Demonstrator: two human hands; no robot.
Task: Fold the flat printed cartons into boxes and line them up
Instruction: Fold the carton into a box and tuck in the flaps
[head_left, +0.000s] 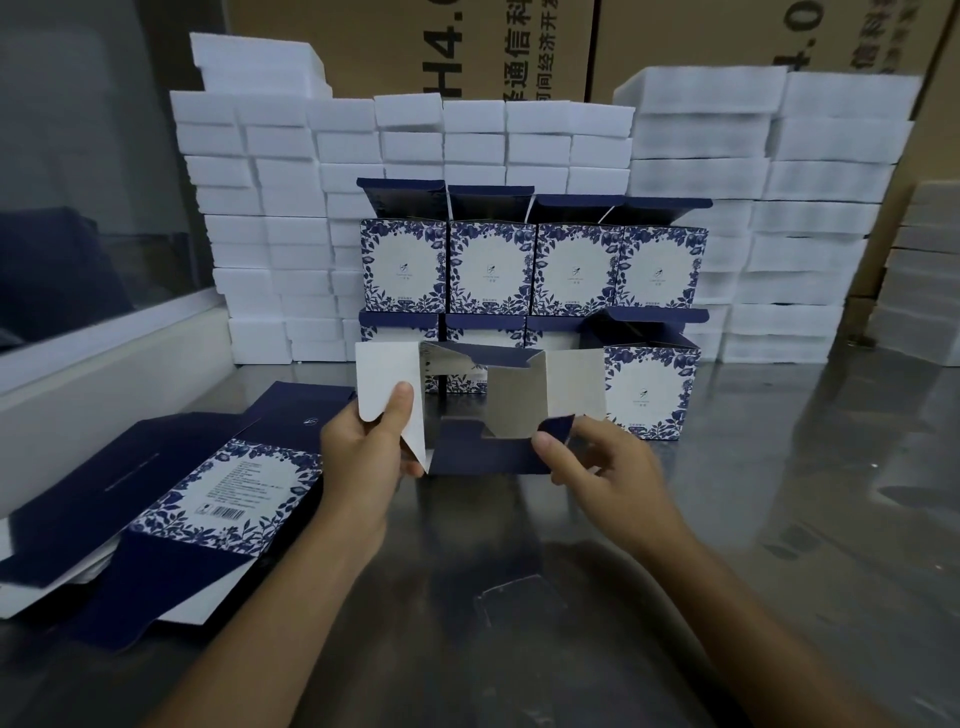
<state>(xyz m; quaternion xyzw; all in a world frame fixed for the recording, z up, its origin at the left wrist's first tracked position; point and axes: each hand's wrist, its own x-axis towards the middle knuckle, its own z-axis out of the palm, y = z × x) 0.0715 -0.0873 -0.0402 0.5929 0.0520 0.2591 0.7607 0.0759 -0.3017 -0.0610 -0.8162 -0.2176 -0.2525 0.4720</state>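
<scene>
**Carton half-folded at bench centre**

Flat cartons (208, 488) stacked left, barcode showing. Left hand (358, 447) pinches the carton (488, 415) by its white flap; right hand (597, 467) pinches a navy flap. Folded boxes (530, 265) behind, lids open. Brown shipping boxes (467, 47) print "4.0".

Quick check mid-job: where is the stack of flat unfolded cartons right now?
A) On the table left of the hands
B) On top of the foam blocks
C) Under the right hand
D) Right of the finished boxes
A: the flat printed cartons lie stacked on the steel table, beside the left hand.
</scene>
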